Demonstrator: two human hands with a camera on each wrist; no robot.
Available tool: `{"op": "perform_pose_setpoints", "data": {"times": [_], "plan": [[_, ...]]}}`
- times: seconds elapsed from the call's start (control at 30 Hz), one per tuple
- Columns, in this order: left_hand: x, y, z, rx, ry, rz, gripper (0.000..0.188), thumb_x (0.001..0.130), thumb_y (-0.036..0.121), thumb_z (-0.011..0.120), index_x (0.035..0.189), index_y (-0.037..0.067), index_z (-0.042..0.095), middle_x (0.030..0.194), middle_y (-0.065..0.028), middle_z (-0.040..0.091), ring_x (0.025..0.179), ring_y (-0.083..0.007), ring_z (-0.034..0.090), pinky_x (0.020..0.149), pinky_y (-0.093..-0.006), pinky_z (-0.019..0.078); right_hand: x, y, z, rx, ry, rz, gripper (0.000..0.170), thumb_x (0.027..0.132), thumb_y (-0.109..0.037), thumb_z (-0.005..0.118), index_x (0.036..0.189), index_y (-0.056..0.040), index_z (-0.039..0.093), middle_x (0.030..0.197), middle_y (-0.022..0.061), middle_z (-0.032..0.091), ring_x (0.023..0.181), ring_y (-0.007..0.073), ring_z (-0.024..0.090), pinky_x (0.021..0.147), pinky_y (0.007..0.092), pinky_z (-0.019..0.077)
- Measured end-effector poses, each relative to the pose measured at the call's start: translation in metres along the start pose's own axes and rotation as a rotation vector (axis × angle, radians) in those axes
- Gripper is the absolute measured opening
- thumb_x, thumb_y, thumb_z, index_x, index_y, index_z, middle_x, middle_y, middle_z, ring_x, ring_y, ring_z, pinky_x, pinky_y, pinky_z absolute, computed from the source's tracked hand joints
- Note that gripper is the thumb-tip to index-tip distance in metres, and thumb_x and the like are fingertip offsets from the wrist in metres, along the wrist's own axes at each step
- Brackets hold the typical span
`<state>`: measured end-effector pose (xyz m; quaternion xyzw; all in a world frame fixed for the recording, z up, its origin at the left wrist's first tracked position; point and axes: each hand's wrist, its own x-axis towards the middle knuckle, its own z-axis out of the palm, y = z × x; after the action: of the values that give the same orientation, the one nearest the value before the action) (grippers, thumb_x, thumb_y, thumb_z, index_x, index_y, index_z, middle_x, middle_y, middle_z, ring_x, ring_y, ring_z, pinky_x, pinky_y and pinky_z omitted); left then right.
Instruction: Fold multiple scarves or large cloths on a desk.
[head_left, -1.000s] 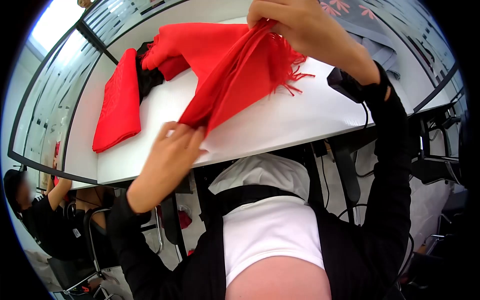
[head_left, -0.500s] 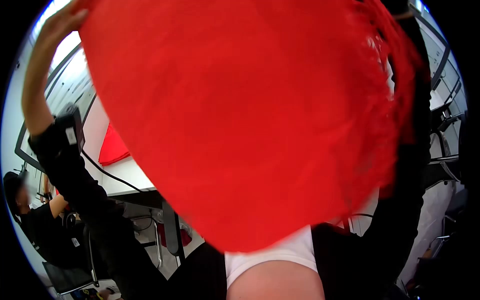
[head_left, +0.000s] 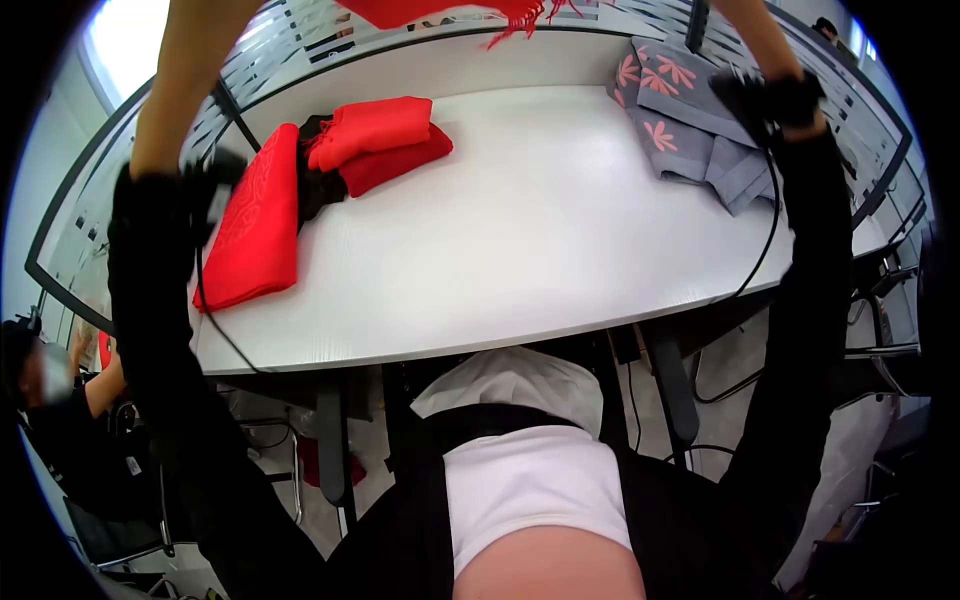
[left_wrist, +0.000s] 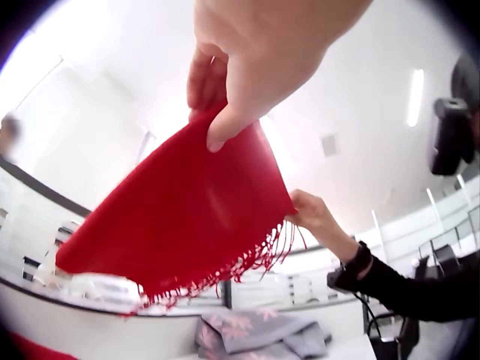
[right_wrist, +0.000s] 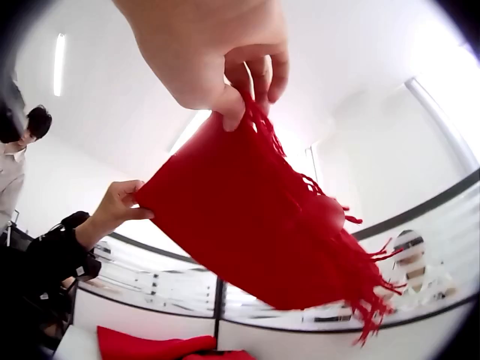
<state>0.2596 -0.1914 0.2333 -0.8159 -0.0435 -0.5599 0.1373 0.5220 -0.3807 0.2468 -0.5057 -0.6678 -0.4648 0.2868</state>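
A red fringed scarf (left_wrist: 176, 214) hangs spread between both raised hands. In the left wrist view my left hand (left_wrist: 259, 64) pinches its upper edge between thumb and fingers. My right hand (right_wrist: 217, 52) grips another corner, right at the fringe, in the right wrist view. From the head camera only a strip of the scarf (head_left: 420, 10) with some fringe shows at the top edge; both hands lie beyond that edge and just the forearms are seen.
On the white table (head_left: 480, 230), a folded red cloth (head_left: 262, 220) lies at left beside folded red fabric (head_left: 380, 125) and black cloth (head_left: 318, 180). Grey fabric with pink flowers (head_left: 690, 110) sits at back right. Partition panels (head_left: 660, 20) border the table. A seated person (head_left: 75, 430) is at left.
Both hands have risen from over the table. The bunched scarf was spread out, covered most of the head view, then went up, so the table shows again.
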Motion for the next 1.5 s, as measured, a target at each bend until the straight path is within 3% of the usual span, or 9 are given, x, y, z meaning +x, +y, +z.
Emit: {"op": "perform_pose_setpoints", "data": {"times": [0.1, 0.43, 0.73, 0.87, 0.97, 1.07, 1.1, 1.17, 1.5], "plan": [[-0.066, -0.021, 0.004, 0.132, -0.174, 0.275, 0.03, 0.07, 0.002, 0.068, 0.097, 0.008, 0.056, 0.086, -0.0074, 0.061, 0.078, -0.0202, 0.062, 0.068, -0.0272, 0.0485, -0.073, -0.032, 0.008, 0.06, -0.231, 0.041, 0.019, 0.069, 0.003, 0.053, 0.087, -0.004, 0.055, 0.081, 0.0085, 0.058, 0.078, 0.0237, 0.058, 0.068, 0.0313, 0.0456], [-0.209, 0.092, -0.06, -0.495, -1.271, 0.064, 0.037, 0.064, -0.004, 0.056, 0.099, -0.001, 0.051, 0.095, -0.0138, 0.051, 0.087, -0.03, 0.053, 0.074, -0.0341, 0.0451, -0.176, -0.164, -0.019, 0.596, -0.848, -0.01, 0.028, 0.06, 0.005, 0.056, 0.086, -0.0027, 0.051, 0.089, 0.0099, 0.057, 0.091, 0.0273, 0.054, 0.085, 0.0361, 0.0412], [-0.162, 0.044, -0.04, -0.629, -1.01, -0.521, 0.02, 0.076, -0.003, 0.057, 0.095, 0.001, 0.05, 0.09, -0.0105, 0.056, 0.08, -0.0181, 0.059, 0.07, -0.0252, 0.0467, -0.142, -0.117, 0.0, 0.819, -0.864, 0.576, 0.016, 0.08, -0.001, 0.051, 0.096, -0.0003, 0.046, 0.061, 0.0121, 0.054, 0.055, 0.0226, 0.054, 0.055, 0.0281, 0.0405], [-0.169, 0.009, 0.032, -0.683, -0.776, -0.769, 0.019, 0.084, 0.008, 0.057, 0.099, 0.0, 0.049, 0.084, -0.0078, 0.059, 0.075, -0.0117, 0.06, 0.061, -0.0252, 0.0492, -0.145, -0.077, 0.069, 0.737, -0.883, 0.685, 0.011, 0.088, -0.011, 0.047, 0.096, -0.0025, 0.046, 0.073, 0.004, 0.054, 0.061, 0.007, 0.049, 0.055, 0.0217, 0.0397], [-0.177, -0.013, 0.082, -0.583, -0.812, -0.807, 0.02, 0.083, 0.007, 0.058, 0.099, 0.0, 0.048, 0.081, -0.0091, 0.059, 0.074, -0.0129, 0.061, 0.059, -0.025, 0.0502, -0.148, -0.058, 0.116, 0.721, -0.944, 0.865, 0.014, 0.088, -0.013, 0.048, 0.097, -0.0026, 0.047, 0.074, 0.0082, 0.058, 0.065, 0.0115, 0.054, 0.056, 0.0258, 0.0441], [-0.209, -0.046, 0.127, -0.345, -0.75, -0.494, 0.023, 0.08, 0.008, 0.06, 0.097, 0.0, 0.048, 0.079, -0.011, 0.059, 0.071, -0.0165, 0.061, 0.058, -0.0257, 0.05, -0.158, -0.045, 0.147, 0.595, -0.987, 0.76, 0.02, 0.085, -0.017, 0.053, 0.097, -0.0021, 0.05, 0.076, 0.0131, 0.06, 0.067, 0.0192, 0.058, 0.058, 0.0308, 0.046], [-0.209, -0.047, 0.128, -0.472, -0.892, -0.688, 0.026, 0.077, 0.009, 0.062, 0.096, 0.0, 0.048, 0.079, -0.0116, 0.059, 0.072, -0.0208, 0.061, 0.063, -0.0282, 0.049, -0.161, -0.043, 0.153, 0.528, -1.008, 0.678, 0.022, 0.083, -0.019, 0.054, 0.097, -0.0018, 0.051, 0.077, 0.0146, 0.061, 0.068, 0.022, 0.058, 0.059, 0.0321, 0.0462], [-0.217, -0.047, 0.125, -0.389, -0.94, -0.538, 0.027, 0.076, 0.01, 0.063, 0.097, 0.001, 0.048, 0.08, -0.0106, 0.058, 0.074, -0.0213, 0.059, 0.067, -0.0294, 0.0479, -0.17, -0.038, 0.162, 0.441, -1.026, 0.495, 0.026, 0.08, -0.022, 0.058, 0.095, -0.0012, 0.053, 0.08, 0.0178, 0.062, 0.071, 0.0287, 0.06, 0.062, 0.0363, 0.0462], [-0.184, -0.003, 0.065, -0.473, -0.926, -0.063, 0.035, 0.076, 0.016, 0.063, 0.106, 0.006, 0.049, 0.115, -0.0105, 0.045, 0.105, -0.0265, 0.046, 0.088, -0.0342, 0.0401, -0.163, -0.047, 0.131, 0.449, -0.616, 0.334, 0.027, 0.079, -0.026, 0.061, 0.09, -0.0038, 0.051, 0.084, 0.0111, 0.058, 0.077, 0.028, 0.057, 0.068, 0.0359, 0.0451]]}}
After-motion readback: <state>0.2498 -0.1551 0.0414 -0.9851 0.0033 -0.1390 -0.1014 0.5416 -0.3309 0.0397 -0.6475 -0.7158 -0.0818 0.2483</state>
